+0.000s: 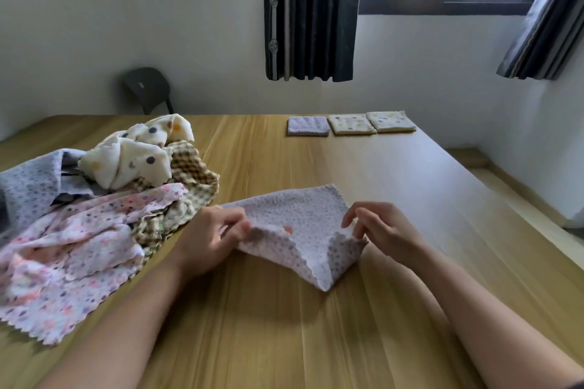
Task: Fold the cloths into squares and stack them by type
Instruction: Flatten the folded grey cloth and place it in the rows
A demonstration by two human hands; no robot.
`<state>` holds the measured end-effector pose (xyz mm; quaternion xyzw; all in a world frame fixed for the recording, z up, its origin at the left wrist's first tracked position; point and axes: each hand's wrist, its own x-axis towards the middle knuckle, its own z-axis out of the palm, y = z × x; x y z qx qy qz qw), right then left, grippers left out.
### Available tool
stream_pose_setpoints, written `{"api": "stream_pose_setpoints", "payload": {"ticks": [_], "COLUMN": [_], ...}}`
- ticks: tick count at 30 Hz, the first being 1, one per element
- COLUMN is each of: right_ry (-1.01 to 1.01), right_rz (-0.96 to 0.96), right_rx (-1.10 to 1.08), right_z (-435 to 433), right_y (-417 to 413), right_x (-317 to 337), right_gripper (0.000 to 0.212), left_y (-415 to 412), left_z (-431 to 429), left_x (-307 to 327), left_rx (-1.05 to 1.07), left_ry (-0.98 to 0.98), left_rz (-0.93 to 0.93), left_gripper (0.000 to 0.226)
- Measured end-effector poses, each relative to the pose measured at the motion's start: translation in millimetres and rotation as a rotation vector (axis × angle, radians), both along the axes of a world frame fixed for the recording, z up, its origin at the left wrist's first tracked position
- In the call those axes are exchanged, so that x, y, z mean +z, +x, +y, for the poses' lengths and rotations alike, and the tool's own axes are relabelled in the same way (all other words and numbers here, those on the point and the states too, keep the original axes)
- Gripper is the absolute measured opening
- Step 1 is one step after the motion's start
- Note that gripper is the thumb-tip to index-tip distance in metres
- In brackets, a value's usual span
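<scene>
A lilac dotted cloth [300, 224] lies in front of me on the wooden table [410, 186], its near edge lifted. My left hand [215, 237] pinches that edge at the left, and my right hand [379, 230] pinches it at the right. On the left lies a heap of unfolded cloths [94, 199]: pink dotted, brown checked, cream with big dots, and grey-lilac. At the far side sit three folded squares: a lilac one [308, 126] and two cream dotted ones [351, 124] [391, 121].
A dark chair [148, 88] stands behind the table by the wall. Dark curtains [311, 12] hang beside a window at the back right. The table's right edge drops to the floor.
</scene>
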<state>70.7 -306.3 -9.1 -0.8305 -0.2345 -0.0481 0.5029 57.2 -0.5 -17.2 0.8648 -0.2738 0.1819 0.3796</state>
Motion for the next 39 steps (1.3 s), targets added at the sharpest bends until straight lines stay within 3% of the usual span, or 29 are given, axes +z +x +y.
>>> {"api": "stream_pose_setpoints", "payload": {"ticks": [2, 4, 6, 8, 11, 13, 15, 18, 22, 25, 27, 30, 32, 36, 39], "right_ry": [0.028, 0.002, -0.067, -0.121, -0.255, -0.435, -0.506, -0.493, -0.704, -0.859, -0.892, -0.944, -0.962, -0.983, -0.932], "right_rz": [0.042, 0.033, -0.088, -0.208, -0.194, -0.199, -0.255, -0.367, -0.159, -0.101, -0.095, -0.087, -0.068, -0.031, -0.021], "right_rx": [-0.013, -0.071, -0.152, -0.178, -0.134, -0.112, -0.166, -0.236, -0.106, -0.1, -0.122, -0.155, -0.17, -0.172, -0.212], "right_z": [0, 1, 4, 11, 22, 25, 25, 27, 32, 31, 30, 27, 26, 26, 26], "right_y": [1, 3, 8, 13, 19, 20, 21, 23, 28, 28, 26, 25, 24, 24, 25], "right_x": [0, -4, -7, -9, -11, -12, -12, -15, -23, -26, -26, -24, -23, -21, -19], "right_gripper": [0.045, 0.041, 0.032, 0.021, 0.019, 0.019, 0.019, 0.024, 0.046, 0.056, 0.057, 0.059, 0.06, 0.063, 0.061], "left_y": [-6, -6, 3, 13, 24, 27, 29, 34, 35, 29, 27, 27, 28, 30, 27], "left_z": [-1, -4, -7, -11, -15, -19, -20, -22, -24, -24, -27, -28, -27, -23, -17], "left_x": [5, 8, 8, 4, -4, -4, 0, -2, -2, -1, -7, -17, -18, -17, -15], "left_rx": [0.035, 0.21, 0.426, 0.528, 0.614, 0.658, 0.637, 0.505, 0.485, 0.429, 0.344, 0.285, 0.264, 0.358, 0.474], "left_ry": [-0.199, -0.253, -0.083, 0.113, 0.348, 0.423, 0.394, 0.261, 0.166, 0.207, 0.301, 0.545, 0.641, 0.663, 0.528], "left_rz": [0.089, 0.025, -0.078, -0.014, 0.168, 0.207, 0.144, 0.01, -0.154, -0.211, -0.128, 0.243, 0.342, 0.362, 0.13], "left_gripper": [0.06, 0.051, 0.03, 0.014, 0.036, 0.03, 0.01, 0.028, 0.031, 0.023, 0.014, 0.054, 0.06, 0.062, 0.051]}}
